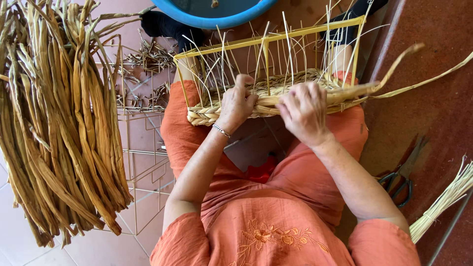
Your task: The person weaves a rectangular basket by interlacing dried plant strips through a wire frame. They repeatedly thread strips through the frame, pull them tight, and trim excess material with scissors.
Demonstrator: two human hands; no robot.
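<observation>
Your orange dress [276, 231], embroidered with an orange floral pattern, matched the terracotta floor [433, 113]. The wire frame [266, 39] was yellow, its woven band [276, 93] pale straw; dried leaves [59, 128] golden-brown; the basin [217, 17] blue; scissors [401, 177] dark-handled.

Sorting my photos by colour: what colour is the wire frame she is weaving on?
Yellow: the wire frame shows best in the head view.

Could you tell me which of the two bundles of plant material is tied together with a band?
The thin pale straw bundle at the right edge, beside the scissors; the big brown leaf bundle lies loose on the left.
</observation>
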